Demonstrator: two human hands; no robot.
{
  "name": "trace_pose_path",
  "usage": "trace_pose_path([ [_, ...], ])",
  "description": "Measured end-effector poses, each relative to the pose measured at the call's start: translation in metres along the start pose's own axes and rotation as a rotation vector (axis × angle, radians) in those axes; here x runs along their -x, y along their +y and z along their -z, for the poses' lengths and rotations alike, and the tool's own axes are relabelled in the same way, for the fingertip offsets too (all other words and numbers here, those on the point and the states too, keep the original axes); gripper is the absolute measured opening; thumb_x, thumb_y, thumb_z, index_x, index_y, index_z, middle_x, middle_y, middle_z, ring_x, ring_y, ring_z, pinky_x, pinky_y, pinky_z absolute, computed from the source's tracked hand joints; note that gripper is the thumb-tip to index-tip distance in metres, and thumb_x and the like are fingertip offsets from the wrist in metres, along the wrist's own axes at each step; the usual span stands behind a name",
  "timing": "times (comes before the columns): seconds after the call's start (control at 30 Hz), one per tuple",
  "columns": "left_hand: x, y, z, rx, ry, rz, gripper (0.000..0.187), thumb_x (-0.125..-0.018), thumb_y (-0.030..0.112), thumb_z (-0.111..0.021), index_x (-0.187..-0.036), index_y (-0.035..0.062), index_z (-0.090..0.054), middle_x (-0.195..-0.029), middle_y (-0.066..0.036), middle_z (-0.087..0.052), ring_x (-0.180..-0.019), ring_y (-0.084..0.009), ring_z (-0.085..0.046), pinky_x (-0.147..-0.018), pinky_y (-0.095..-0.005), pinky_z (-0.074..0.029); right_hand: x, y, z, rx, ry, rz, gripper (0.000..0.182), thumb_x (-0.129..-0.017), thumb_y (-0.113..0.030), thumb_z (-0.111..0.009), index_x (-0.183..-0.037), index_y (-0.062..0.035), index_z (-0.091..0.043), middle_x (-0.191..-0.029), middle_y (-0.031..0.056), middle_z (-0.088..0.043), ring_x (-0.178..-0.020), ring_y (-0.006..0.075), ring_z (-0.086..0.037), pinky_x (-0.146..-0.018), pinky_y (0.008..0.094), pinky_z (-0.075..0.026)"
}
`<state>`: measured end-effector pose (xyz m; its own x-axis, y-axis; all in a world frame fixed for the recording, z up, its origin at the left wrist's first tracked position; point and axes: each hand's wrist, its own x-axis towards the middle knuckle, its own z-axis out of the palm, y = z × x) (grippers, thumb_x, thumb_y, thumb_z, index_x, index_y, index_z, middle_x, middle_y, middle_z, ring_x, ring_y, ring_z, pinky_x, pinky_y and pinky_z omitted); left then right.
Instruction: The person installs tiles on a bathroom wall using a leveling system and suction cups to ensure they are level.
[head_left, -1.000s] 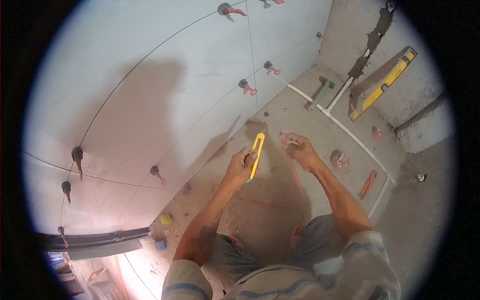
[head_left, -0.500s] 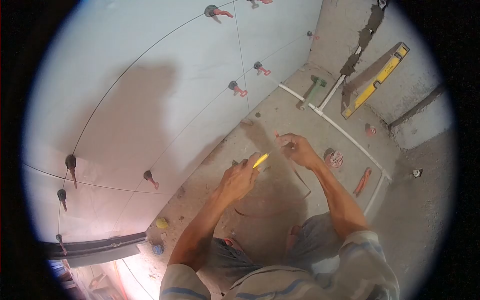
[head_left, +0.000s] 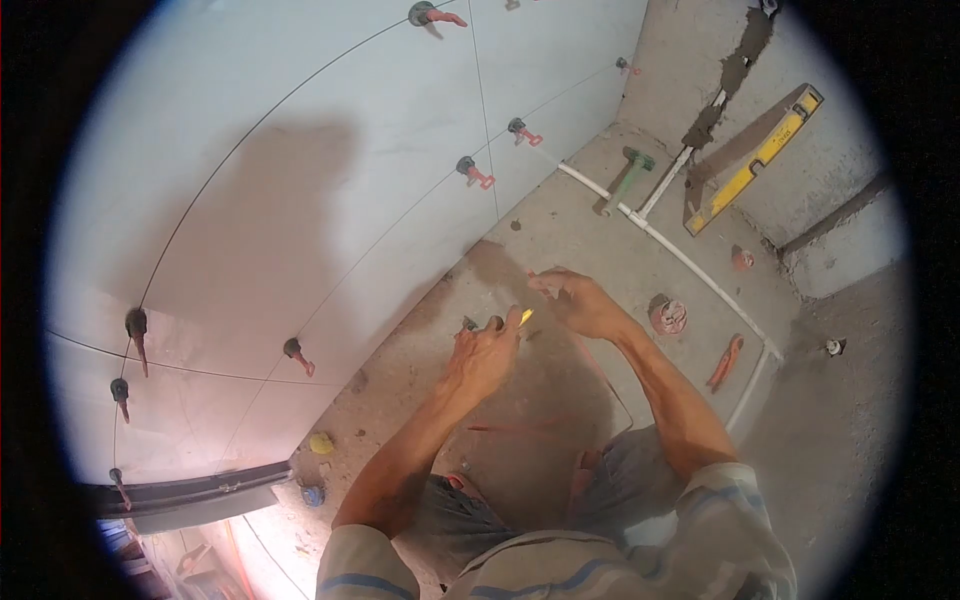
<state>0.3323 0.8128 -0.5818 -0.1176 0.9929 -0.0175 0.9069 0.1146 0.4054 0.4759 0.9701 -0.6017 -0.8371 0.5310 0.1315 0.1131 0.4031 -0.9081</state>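
Observation:
My left hand (head_left: 488, 350) is closed around a slim yellow tool (head_left: 526, 317), whose tip shows past the fingers; the rest of it is hidden in the hand. To its right, my right hand (head_left: 582, 302) pinches a thin reddish strip, with a small red end (head_left: 532, 274) showing at the fingertips. A length of thin reddish strip (head_left: 598, 370) hangs below that hand toward my knee. More of a reddish strip (head_left: 510, 429) lies low between my legs. Both hands are above the concrete floor, close together but apart.
Tile levelling clips (head_left: 475, 172) line the joints of the large pale wall tiles (head_left: 400, 120) on the left. White pipe (head_left: 690, 262) crosses the floor. A green hammer-shaped tool (head_left: 630, 178), a yellow spirit level (head_left: 752, 162), a pinkish roll (head_left: 668, 316) and an orange-handled tool (head_left: 726, 362) are to the right.
My right hand has moved left, closer to my left hand, carrying the strip end. The yellow tool has turned slightly, and less of it shows past my left hand.

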Motion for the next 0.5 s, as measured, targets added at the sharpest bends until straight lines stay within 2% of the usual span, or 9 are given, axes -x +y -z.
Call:
trace_pose_path([
  [0.07, -0.001, 0.003, 0.0, -0.051, -0.064, 0.042, 0.024, -0.093, 0.016, -0.047, -0.11, 0.0004, -0.043, -0.087, -0.027, -0.06, -0.074, -0.0454, -0.061, -0.065, -0.0514, -0.05, 0.001, 0.001, -0.004, -0.036, 0.003, -0.013, 0.037, -0.079, 0.008, -0.054, -0.112, -0.0034, -0.063, -0.117, 0.007, -0.059, -0.081, 0.0127, -0.053, -0.068, 0.0251, -0.044],
  [0.2, 0.004, 0.024, 0.007, -0.144, -0.038, 0.06, 0.025, -0.088, 0.008, -0.047, -0.109, -0.0039, -0.043, -0.085, -0.029, -0.06, -0.074, -0.0452, -0.062, -0.068, -0.0507, -0.051, -0.002, -0.017, -0.013, -0.068, 0.051, -0.031, 0.038, -0.076, 0.011, -0.052, -0.109, -0.0028, -0.065, -0.116, 0.0084, -0.061, -0.082, 0.0131, -0.054, -0.069, 0.0252, -0.044],
  [0.27, 0.005, 0.032, 0.011, -0.149, -0.093, 0.1, 0.038, -0.083, 0.004, -0.049, -0.118, -0.0098, -0.039, -0.087, -0.025, -0.063, -0.073, -0.0431, -0.066, -0.07, -0.0476, -0.053, -0.003, -0.029, -0.014, -0.085, 0.036, -0.108, 0.039, -0.075, 0.011, -0.052, -0.109, -0.0028, -0.065, -0.116, 0.0086, -0.061, -0.084, 0.0136, -0.055, -0.07, 0.0248, -0.045],
  [0.33, 0.007, 0.037, 0.017, -0.139, -0.131, 0.132, 0.038, -0.082, 0.003, -0.049, -0.117, -0.0108, -0.04, -0.088, -0.025, -0.063, -0.077, -0.0423, -0.066, -0.07, -0.0459, -0.054, -0.004, -0.026, -0.016, -0.098, 0.025, -0.181, 0.04, -0.074, 0.012, -0.053, -0.109, -0.0029, -0.065, -0.116, 0.0087, -0.061, -0.086, 0.0141, -0.056, -0.072, 0.0245, -0.045],
  [0.43, 0.004, 0.041, 0.009, -0.093, -0.169, 0.136, 0.037, -0.081, 0.001, -0.049, -0.116, -0.0113, -0.041, -0.09, -0.026, -0.064, -0.083, -0.0407, -0.066, -0.072, -0.0441, -0.054, 0.0, -0.014, -0.022, -0.117, -0.04, -0.253, 0.041, -0.073, 0.01, -0.054, -0.111, -0.0035, -0.065, -0.115, 0.0086, -0.061, -0.091, 0.0154, -0.057, -0.076, 0.0247, -0.047],
  [0.5, 0.007, 0.018, -0.019, -0.062, -0.161, 0.126, 0.037, -0.081, 0.001, -0.049, -0.116, -0.0109, -0.042, -0.091, -0.026, -0.064, -0.086, -0.0399, -0.066, -0.074, -0.0441, -0.054, 0.0, -0.018, -0.026, -0.136, -0.204, -0.253, 0.04, -0.075, 0.007, -0.057, -0.112, -0.0049, -0.066, -0.115, 0.0095, -0.061, -0.096, 0.0167, -0.058, -0.08, 0.0266, -0.047],
])
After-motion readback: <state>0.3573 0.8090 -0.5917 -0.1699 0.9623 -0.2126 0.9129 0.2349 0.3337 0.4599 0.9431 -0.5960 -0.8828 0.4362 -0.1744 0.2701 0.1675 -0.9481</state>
